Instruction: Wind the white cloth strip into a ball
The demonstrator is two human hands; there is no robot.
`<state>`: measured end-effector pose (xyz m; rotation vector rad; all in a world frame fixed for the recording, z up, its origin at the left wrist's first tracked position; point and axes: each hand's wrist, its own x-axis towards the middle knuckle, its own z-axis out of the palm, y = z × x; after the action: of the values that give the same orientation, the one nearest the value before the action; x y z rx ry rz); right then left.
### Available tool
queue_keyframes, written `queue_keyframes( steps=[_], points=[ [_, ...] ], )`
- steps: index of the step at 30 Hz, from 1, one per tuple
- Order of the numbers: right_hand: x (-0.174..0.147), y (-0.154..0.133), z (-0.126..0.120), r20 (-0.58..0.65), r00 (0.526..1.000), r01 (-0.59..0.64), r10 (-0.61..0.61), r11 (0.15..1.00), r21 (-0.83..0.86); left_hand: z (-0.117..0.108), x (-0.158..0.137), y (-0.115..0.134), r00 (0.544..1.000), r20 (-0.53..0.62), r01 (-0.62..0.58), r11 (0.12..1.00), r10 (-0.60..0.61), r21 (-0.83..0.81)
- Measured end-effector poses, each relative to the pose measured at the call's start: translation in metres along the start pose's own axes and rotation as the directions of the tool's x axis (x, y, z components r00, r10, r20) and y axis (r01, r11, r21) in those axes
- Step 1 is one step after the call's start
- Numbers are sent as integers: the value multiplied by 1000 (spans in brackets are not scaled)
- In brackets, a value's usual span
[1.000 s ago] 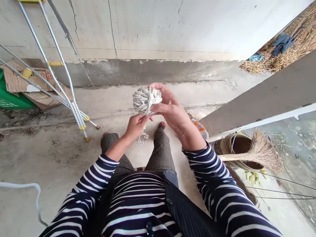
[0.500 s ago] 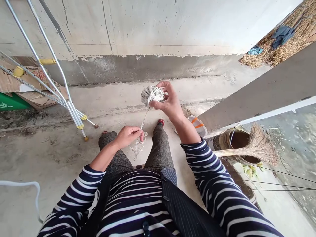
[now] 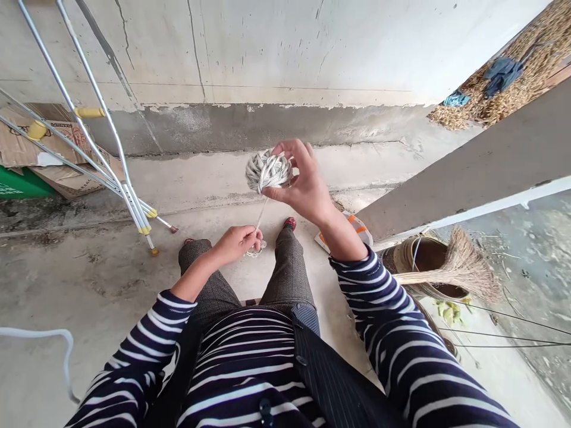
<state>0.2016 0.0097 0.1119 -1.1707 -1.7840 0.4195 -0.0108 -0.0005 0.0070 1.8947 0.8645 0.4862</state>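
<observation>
A ball of whitish-grey cord [image 3: 264, 171] is gripped from its right side by my right hand [image 3: 306, 184], thumb below and fingers above. From its underside a single strand [image 3: 262, 215] runs down, fairly straight, to my left hand [image 3: 236, 244]. There the thumb and fingers pinch the strand. Beneath the left fingertips a small loose heap of the same cord [image 3: 255, 249] shows between my legs, partly hidden by the hand.
Aluminium crutches [image 3: 129, 190] lean at the left near cardboard boxes [image 3: 62, 148]. On the right a straw broom [image 3: 468, 267] lies across a bucket [image 3: 414, 255], beside a slanting pillar [image 3: 468, 160]. A cracked wall [image 3: 267, 59] stands ahead, and a white hose [image 3: 44, 331] lies lower left.
The ball has shifted a little left and turned in my right hand. The loose cord that hung below my left hand is now mostly out of sight behind it.
</observation>
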Motion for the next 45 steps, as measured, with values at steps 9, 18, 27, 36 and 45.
queue_keyframes(
  steps=[9,18,27,36,45],
  points=[
    [-46,60,63,37,959,-273,281,951,-149,-26,-13,32,999,32,24,999,-23,-41],
    [-81,57,66,432,800,-571,416,751,333,-44,7,17,948,-274,-12,882,159,470],
    [-90,34,53,644,696,-717,318,257,648,-33,13,-30,966,-216,-106,979,143,173],
    [-72,15,27,528,782,-613,330,261,746,-7,25,-40,972,-235,-6,1000,1,-20],
    [-50,-15,-6,295,853,-486,431,448,750,29,17,-86,985,-163,29,991,-50,-129]
  ],
)
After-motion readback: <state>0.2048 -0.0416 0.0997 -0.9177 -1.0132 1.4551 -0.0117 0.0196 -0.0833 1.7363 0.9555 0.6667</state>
